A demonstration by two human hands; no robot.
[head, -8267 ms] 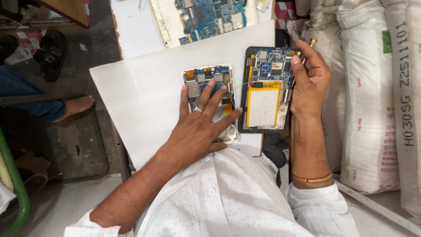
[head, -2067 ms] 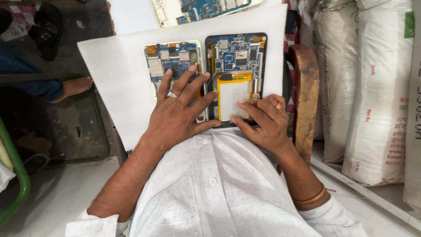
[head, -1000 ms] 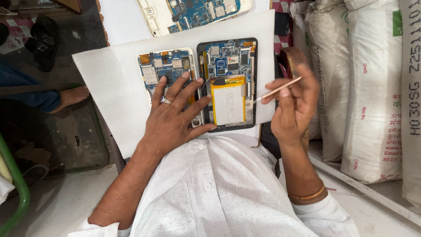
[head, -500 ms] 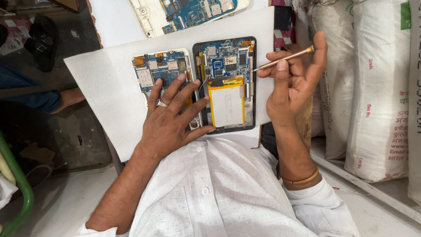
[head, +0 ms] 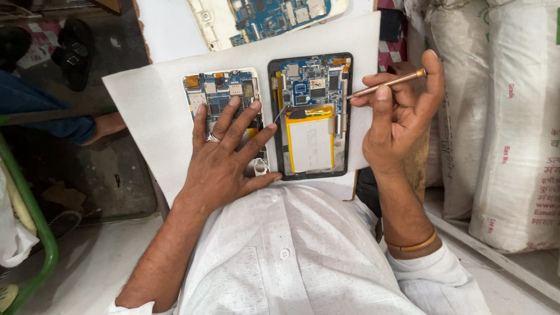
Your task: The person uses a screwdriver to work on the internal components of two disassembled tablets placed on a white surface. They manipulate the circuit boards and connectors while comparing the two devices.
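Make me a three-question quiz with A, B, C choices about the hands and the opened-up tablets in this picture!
1. Where does the left hand rest?
A. on the white-framed opened tablet
B. on a sack
C. on the floor

2. How many opened tablets lie on the white sheet?
A. one
B. two
C. five

3. What is the right hand doing?
A. lying flat and empty
B. holding a cup
C. holding a thin copper-coloured screwdriver

Answers: 1 A, its fingers spread over that board. 2 B, the white-framed one beside the black-framed opened tablet. 3 C, its fingers pinch the tool.
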